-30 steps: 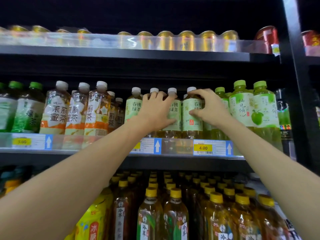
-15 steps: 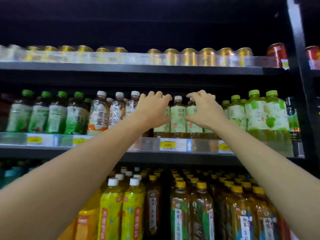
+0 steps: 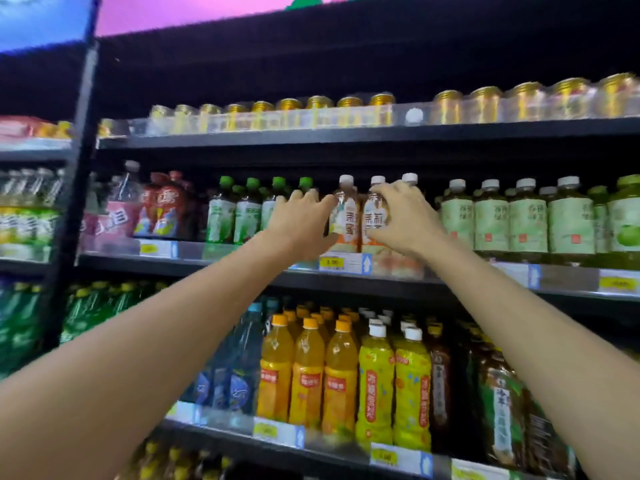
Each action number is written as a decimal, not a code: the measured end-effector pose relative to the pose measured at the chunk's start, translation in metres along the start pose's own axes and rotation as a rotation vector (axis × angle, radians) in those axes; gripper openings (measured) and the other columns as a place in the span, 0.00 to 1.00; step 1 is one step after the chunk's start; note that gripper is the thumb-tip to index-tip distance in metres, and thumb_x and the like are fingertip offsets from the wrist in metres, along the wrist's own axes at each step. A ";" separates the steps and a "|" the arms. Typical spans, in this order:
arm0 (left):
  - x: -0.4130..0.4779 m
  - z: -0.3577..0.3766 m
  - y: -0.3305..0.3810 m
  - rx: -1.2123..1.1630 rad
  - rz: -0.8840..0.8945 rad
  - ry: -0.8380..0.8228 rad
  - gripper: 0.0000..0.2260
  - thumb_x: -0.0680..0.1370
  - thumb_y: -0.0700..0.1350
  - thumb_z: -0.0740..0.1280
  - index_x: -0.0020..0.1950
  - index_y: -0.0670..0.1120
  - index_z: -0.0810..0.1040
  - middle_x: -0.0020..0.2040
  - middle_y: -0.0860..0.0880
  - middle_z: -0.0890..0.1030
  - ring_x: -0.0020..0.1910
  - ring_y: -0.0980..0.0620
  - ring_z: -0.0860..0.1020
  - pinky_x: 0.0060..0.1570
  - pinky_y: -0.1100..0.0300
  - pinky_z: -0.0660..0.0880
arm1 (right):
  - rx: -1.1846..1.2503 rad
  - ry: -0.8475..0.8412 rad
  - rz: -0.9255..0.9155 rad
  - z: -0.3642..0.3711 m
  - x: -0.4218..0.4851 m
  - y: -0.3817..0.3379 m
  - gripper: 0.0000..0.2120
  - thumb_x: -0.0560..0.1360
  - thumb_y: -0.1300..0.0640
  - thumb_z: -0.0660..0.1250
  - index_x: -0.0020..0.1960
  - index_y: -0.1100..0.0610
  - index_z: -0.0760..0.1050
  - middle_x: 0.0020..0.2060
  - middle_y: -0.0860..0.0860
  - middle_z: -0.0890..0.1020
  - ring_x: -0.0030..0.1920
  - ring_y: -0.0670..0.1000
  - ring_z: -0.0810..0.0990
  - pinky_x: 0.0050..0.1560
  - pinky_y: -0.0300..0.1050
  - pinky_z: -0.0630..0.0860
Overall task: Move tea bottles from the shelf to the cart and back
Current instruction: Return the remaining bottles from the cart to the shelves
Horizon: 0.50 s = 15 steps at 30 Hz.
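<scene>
Three white-capped jasmine tea bottles with orange-and-white labels stand on the middle shelf (image 3: 242, 263). My left hand (image 3: 303, 221) is beside the leftmost tea bottle (image 3: 347, 220), its fingers spread to the bottle's left and its thumb at the bottle's edge. My right hand (image 3: 403, 221) curls round the second tea bottle (image 3: 375, 216), fingers over its shoulder and thumb low on its label. It hides most of the third bottle, whose cap (image 3: 410, 177) shows above the fingers. No cart is in view.
Green-capped bottles (image 3: 247, 211) stand left of the jasmine tea and pale-green-labelled tea bottles (image 3: 526, 220) stand to its right. Gold cans (image 3: 346, 105) line the shelf above. Orange (image 3: 308, 368) and yellow drink bottles (image 3: 375, 386) fill the shelf below. A black upright (image 3: 74, 174) divides the racks at the left.
Both hands left the pale-green-labelled bottles and moved left along the shelf to the jasmine tea. The view swung left and upward with them.
</scene>
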State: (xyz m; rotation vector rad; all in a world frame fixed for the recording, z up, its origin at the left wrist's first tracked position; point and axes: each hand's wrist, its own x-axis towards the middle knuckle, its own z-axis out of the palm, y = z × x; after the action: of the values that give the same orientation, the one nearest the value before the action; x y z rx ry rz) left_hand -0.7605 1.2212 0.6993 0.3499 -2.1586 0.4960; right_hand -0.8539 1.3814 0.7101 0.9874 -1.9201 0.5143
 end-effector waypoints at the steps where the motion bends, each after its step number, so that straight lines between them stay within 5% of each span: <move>1: -0.005 0.001 -0.013 0.004 -0.018 -0.012 0.27 0.78 0.59 0.65 0.74 0.50 0.65 0.66 0.43 0.72 0.66 0.38 0.71 0.61 0.42 0.68 | 0.016 -0.001 -0.013 0.004 0.004 -0.011 0.33 0.72 0.52 0.72 0.74 0.52 0.65 0.68 0.54 0.69 0.69 0.57 0.66 0.62 0.54 0.71; 8: -0.025 0.008 -0.092 0.070 -0.104 -0.027 0.27 0.79 0.58 0.65 0.75 0.49 0.64 0.66 0.43 0.73 0.66 0.39 0.71 0.60 0.43 0.69 | 0.092 -0.026 -0.104 0.043 0.043 -0.069 0.32 0.72 0.55 0.72 0.74 0.53 0.66 0.69 0.55 0.68 0.71 0.57 0.64 0.65 0.57 0.71; 15: -0.002 0.039 -0.134 0.054 -0.104 0.000 0.29 0.79 0.59 0.64 0.77 0.49 0.61 0.68 0.43 0.71 0.67 0.39 0.70 0.62 0.42 0.69 | 0.036 -0.018 -0.114 0.091 0.084 -0.090 0.33 0.72 0.58 0.69 0.75 0.52 0.65 0.70 0.54 0.67 0.70 0.56 0.64 0.57 0.51 0.71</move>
State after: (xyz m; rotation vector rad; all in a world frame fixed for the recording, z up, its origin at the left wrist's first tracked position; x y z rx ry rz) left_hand -0.7307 1.0849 0.7060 0.4894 -2.1177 0.4961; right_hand -0.8541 1.2297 0.7321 1.1212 -1.8639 0.4766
